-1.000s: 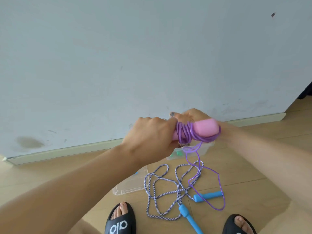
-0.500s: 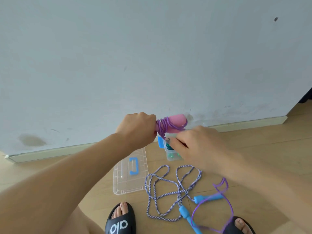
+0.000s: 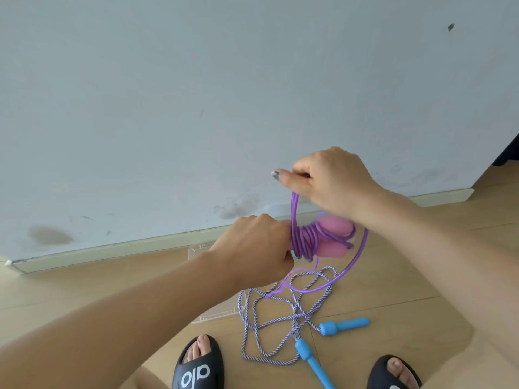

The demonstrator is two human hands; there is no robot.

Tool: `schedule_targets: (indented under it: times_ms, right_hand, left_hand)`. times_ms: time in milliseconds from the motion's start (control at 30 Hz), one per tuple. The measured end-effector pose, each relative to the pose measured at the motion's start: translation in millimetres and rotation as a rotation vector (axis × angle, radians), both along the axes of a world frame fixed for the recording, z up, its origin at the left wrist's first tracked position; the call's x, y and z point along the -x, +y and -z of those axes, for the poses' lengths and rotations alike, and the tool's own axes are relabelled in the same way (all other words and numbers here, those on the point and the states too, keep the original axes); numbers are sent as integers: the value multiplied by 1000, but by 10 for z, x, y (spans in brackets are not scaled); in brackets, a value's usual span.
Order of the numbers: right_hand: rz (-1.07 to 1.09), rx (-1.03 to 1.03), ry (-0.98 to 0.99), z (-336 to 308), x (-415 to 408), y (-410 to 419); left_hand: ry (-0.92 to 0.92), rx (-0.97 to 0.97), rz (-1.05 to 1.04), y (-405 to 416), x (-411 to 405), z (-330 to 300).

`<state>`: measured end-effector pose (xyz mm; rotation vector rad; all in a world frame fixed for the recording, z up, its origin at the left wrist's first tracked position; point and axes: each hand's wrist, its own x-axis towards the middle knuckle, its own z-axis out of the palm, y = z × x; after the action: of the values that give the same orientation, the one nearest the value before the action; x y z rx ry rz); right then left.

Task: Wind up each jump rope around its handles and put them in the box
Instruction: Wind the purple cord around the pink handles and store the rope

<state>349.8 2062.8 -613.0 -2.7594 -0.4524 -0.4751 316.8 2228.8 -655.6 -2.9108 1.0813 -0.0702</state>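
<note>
the left hand is closed around the near ends of the two pink handles, holding them side by side and level above the floor. mostly hidden under that hand and forearm lies a clear plastic box, with only its edges showing; whether that is the box or its lid cannot be told.

just right of the left hand, the purple rope sits in tight turns around the handles, and a loose loop of it swings wide below and up to the right hand. the right hand, just above the handles, pinches this rope between thumb and curled fingers, lifting it over the top of the bundle.

below both hands, on the floor, a second rope with a blue and white twisted cord lies in loose tangles, its two blue handles near the right foot, untouched.

the step in hand looks like winding the purple rope, and it is well along, with only that one loop left. the next move calls for carrying the loop round the handles again while the left hand keeps them from twisting, then tucking the end so the turns do not spring loose.
</note>
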Motion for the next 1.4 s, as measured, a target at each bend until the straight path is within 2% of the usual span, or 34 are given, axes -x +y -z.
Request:
schedule_targets:
  times_ms: [67,233,400,533,633,733,900,1033,1100,1167,1300,1400]
  right_hand:
    - [1,-90,52,5,-68,-87]
    - [-86,-258,295,90,-105,-193]
    - [-88,-359,389,138,-88,-282]
    - [-103,-383,420,132,-71,-253]
    - [-137,-412,505,125,-57,-133]
    - [-136,-513,706,309,-55,11]
    - [-74,-693,978,671,40,95]
    - [79,-716,1077,680,219,274]
    - [106,-675,1009,652,381,328]
    - [74,-582,860,638,503,343]
    - [-16,-81,546,485,711,353]
    - [-97,146,274,277,789,368]
  left_hand:
    - [31,95,19,49,18,-79]
    - [-33,106,54,144,108,-175]
    - [-22,66,109,206,99,-206]
    - [-52,-42,107,196,79,-238]
    - [-112,79,241,107,156,-265]
    - [-165,248,316,104,201,-316]
    - [-205,513,92,242,-9,-470]
    - [-132,447,-62,341,-296,-318]
    - [-83,375,-171,398,-432,-232]
    - [-61,261,-250,469,-543,-153]
    - [8,48,-233,440,-565,4]
    - [45,-148,-152,317,-478,123]
